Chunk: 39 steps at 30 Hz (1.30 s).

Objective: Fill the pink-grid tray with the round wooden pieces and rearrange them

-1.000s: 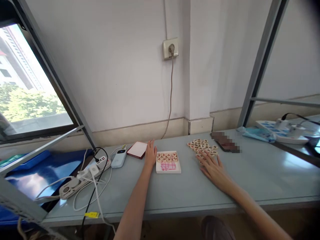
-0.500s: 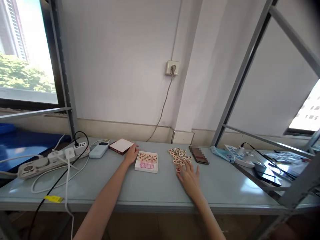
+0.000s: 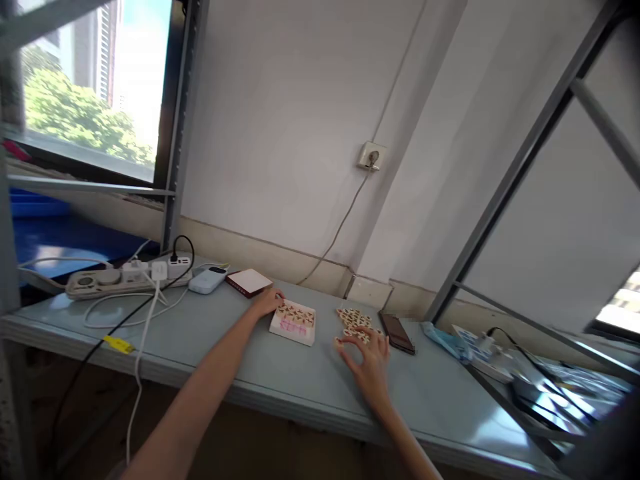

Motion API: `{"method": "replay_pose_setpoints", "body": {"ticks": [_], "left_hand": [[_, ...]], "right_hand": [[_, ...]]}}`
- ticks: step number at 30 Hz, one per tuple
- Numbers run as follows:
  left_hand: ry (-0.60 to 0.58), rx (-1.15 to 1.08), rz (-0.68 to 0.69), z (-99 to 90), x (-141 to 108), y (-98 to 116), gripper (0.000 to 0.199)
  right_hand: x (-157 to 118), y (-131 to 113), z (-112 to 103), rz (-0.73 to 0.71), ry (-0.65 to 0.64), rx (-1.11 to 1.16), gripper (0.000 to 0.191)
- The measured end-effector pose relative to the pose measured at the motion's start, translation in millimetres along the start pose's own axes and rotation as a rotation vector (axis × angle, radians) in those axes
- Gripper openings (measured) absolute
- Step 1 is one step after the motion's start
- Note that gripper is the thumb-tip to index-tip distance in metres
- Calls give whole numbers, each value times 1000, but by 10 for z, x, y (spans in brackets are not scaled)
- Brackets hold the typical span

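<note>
A white box (image 3: pixel 293 338) stands on the grey table with rows of round wooden pieces and pink-marked pieces inside. My left hand (image 3: pixel 266 302) rests at the box's upper left corner, fingers curled by its edge; what they grip, if anything, is hidden. To the right lies a loose cluster of round pieces (image 3: pixel 354 319) with dark and red marks. My right hand (image 3: pixel 369 360) is at the near side of that cluster, its thumb and index finger spread in a curve, and a single round piece (image 3: pixel 339 343) sits at the thumb tip.
Behind my left hand lies a dark red box lid (image 3: pixel 249 282). A dark phone (image 3: pixel 397 332) is right of the pieces. A power strip (image 3: pixel 95 283) with cables and a white power bank (image 3: pixel 207 280) occupy the left; a blue packet (image 3: pixel 447 341) is at the right.
The view has tilted and shifted. My right hand's thumb and index finger have spread into a curve, and one round piece now sits apart, left of the cluster. My left hand stays by the box.
</note>
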State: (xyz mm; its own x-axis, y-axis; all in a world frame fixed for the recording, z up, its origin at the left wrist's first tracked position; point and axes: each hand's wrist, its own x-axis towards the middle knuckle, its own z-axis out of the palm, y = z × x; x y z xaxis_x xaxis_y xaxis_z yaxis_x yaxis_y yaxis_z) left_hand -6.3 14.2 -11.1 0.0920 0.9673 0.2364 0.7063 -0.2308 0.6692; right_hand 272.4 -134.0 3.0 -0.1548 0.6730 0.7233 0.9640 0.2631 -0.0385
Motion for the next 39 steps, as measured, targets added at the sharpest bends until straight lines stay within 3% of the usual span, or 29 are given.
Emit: {"method": "replay_pose_setpoints", "body": {"ticks": [3,5,7,11,14,19,25,29,34,39], "left_hand": [[-36,-6,5,-26,-1,50,25],[-72,16,17,-10,12,61,26],[-28,97,38,22,31,47,27],[-25,141,87,63,62,7,26],[-47,149,103,60,87,6,26],[-32,170,48,57,99,23,26],[44,211,-8,82,64,80,25],[77,257,-54,110,75,112,25],[92,281,-70,121,93,99,27],[44,260,15,108,102,53,28]], "right_hand": [[325,-93,180,-26,-34,87,26],[547,-179,314,-93,-157,126,28],[688,-234,414,-151,-303,174,34],[619,-143,478,-295,-588,249,50],[403,5,445,-266,-694,266,54],[231,205,441,-232,-545,191,54],[439,292,419,-249,-520,69,38],[827,84,378,-180,-508,248,38],[1159,-428,622,-82,-533,662,40],[1027,-656,744,-208,-467,484,27]]}}
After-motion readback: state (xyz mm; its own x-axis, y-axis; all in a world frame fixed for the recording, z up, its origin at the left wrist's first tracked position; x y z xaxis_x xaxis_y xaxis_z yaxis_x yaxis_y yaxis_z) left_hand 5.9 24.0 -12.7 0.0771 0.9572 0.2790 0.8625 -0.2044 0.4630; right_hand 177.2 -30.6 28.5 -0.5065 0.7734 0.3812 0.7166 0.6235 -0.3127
